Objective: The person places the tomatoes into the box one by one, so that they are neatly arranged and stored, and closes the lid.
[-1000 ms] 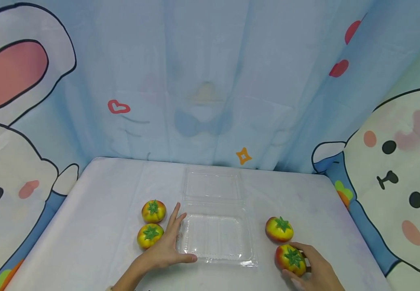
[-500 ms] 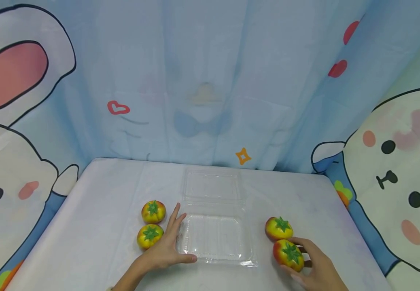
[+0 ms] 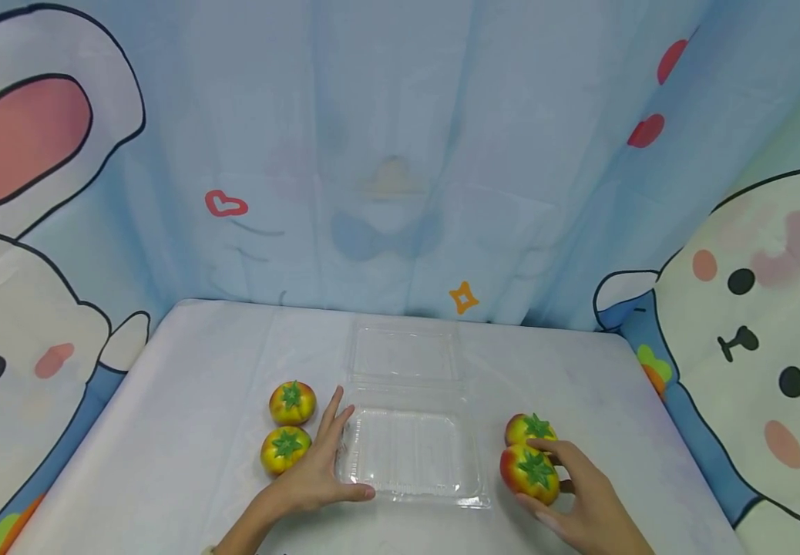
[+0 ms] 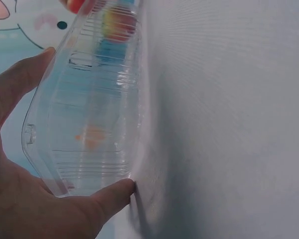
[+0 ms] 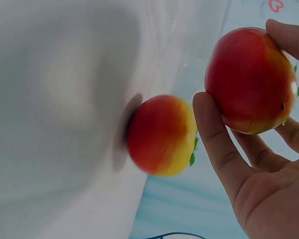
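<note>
In the head view, my right hand [image 3: 583, 505] grips a red-and-yellow persimmon [image 3: 530, 476] with a green leafy top between thumb and fingers. The right wrist view shows this persimmon [image 5: 249, 79] raised off the table, its red underside toward the camera. Behind it a second persimmon [image 3: 523, 428] sits on the cloth, partly covered by the held one. My left hand [image 3: 315, 478] rests against the near left corner of a clear plastic clamshell box [image 3: 414, 455], thumb at the front edge, fingers spread along the left side. The box lies unfolded, its lid [image 3: 405, 354] flat toward the back.
Two more persimmons, a far one [image 3: 292, 403] and a near one [image 3: 285, 449], sit left of the box beside my left hand. White cloth covers the table [image 3: 213, 370]. A blue cartoon curtain [image 3: 386, 154] hangs at the back and sides.
My right hand has lifted the near right persimmon and carried it leftward and slightly away, so it now overlaps the other right persimmon. The left hand and box have stayed put.
</note>
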Tool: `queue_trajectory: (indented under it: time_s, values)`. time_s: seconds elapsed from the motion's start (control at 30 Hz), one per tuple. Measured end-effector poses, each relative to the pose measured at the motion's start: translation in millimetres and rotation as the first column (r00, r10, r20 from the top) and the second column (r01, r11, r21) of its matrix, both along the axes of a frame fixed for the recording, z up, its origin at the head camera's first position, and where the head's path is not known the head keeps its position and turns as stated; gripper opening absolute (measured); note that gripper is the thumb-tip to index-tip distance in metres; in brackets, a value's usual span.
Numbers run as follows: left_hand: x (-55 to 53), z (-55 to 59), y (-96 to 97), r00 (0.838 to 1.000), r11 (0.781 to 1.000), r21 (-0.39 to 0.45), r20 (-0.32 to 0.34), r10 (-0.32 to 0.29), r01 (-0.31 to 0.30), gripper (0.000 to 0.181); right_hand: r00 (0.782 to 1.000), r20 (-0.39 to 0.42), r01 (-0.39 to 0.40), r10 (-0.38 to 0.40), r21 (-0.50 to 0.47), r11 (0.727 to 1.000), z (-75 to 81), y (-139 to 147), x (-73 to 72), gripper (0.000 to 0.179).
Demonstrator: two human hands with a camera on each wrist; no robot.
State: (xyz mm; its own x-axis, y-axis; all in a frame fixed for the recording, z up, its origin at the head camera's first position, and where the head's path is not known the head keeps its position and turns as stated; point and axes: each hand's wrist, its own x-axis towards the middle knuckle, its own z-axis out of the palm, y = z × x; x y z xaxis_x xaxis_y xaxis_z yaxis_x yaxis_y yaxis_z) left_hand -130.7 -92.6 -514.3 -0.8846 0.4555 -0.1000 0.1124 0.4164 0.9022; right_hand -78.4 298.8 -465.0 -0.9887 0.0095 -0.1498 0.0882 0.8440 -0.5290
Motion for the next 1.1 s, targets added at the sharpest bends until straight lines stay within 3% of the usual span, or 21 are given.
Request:
queue_trajectory:
  time_s: [0.3, 0.7, 0.87, 1.1]
  values:
    - [0.6, 0.0, 0.2, 1.0, 1.0, 0.0, 0.005, -0.008, 0.008, 0.129, 0.995, -0.089, -0.049, 0.041, -0.087, 0.995, 6.5, -19, -1.8, 0.075]
    - [0.6, -0.9, 1.3, 1.0, 1.0, -0.001, -0.002, 0.0, 0.0, 0.129, 0.968, -0.17, -0.208, 0.185, -0.135, 0.969, 10.8, -44, -14.0, 0.066]
    - [0.4, -2.0, 1.9, 1.0, 1.0, 0.002, -0.005, -0.001, 0.001, 0.128, 0.947, -0.192, -0.282, 0.258, -0.109, 0.953, 8.8, -50, -19.1, 0.067]
    - [0.0, -1.6, 2.1, 1.0, 1.0, 0.003, 0.002, 0.006, -0.006, 0.128, 0.898, -0.22, -0.403, 0.381, -0.066, 0.913, 4.3, -56, -29.0, 0.064]
